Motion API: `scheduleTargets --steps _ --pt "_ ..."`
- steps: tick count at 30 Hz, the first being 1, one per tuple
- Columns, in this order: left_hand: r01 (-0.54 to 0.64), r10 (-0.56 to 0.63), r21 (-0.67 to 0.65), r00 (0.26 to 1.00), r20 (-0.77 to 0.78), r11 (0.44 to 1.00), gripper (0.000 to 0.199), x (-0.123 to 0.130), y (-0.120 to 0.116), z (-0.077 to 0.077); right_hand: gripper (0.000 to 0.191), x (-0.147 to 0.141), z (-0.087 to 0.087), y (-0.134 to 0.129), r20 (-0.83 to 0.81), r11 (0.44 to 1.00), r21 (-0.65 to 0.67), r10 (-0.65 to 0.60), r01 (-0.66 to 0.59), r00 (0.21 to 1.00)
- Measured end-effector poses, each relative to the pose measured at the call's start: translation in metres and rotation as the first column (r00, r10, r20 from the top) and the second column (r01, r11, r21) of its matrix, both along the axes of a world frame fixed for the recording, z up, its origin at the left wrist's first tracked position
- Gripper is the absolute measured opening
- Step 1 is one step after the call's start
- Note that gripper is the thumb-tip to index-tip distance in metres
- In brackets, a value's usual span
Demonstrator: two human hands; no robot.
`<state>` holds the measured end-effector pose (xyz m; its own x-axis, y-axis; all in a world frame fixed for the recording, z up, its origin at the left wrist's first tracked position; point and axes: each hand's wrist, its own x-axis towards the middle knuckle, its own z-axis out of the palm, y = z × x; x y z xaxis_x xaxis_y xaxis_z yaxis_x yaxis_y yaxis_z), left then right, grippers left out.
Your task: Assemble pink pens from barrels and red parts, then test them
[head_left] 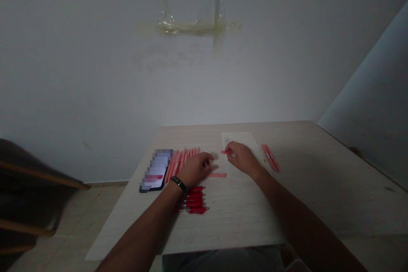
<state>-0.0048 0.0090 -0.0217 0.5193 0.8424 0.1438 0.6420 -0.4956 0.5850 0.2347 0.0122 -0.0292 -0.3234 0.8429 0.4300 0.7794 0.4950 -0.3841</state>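
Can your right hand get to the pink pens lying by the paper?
Probably yes. The right hand rests on the sheet of paper, and the pink pens lie just past the paper's edge. Nothing seems to stand between them, though the fingers seem to be holding a small pink piece.

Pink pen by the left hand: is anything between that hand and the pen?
Nothing visible stands in the way. The pink pen lies flat on the table right beside the left hand. Its near end meets the hand's edge, so I cannot tell whether they touch.
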Motion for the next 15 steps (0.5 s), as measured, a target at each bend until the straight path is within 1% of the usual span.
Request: scheduleTargets --steps 4,7,11,13,15 --pt "0.178 -0.178 -0.011 0.981 -0.077 0.984 0.019 0.0019 -0.0006 -0.0021 0.020 0.0000 -0.0013 0.0015 -0.011 1.000 0.003 -0.023 0.023 1.000" --pt "0.247 -0.246 0.000 0.963 -0.109 0.969 0.019 0.0023 -0.0008 -0.0041 0.020 -0.0004 -0.0010 0.0011 -0.004 1.000 0.001 -0.019 0.019 1.000" --pt "0.264 -0.261 0.012 0.958 -0.122 0.964 0.025 0.0025 -0.0019 -0.0050 0.021 -0.0004 -0.0005 0.0007 0.007 1.000 0.005 -0.022 0.022 1.000" --pt "0.252 -0.246 0.031 0.962 -0.119 0.967 0.022 0.0027 -0.0025 -0.0028 0.021 0.0002 -0.0012 0.0014 0.001 1.000 0.011 -0.027 0.027 1.000" --pt "0.219 -0.213 0.057 0.972 -0.103 0.974 0.015 0.0026 -0.0028 0.0008 0.021 0.0013 -0.0026 0.0028 -0.007 0.999 0.016 -0.037 0.037 0.999"
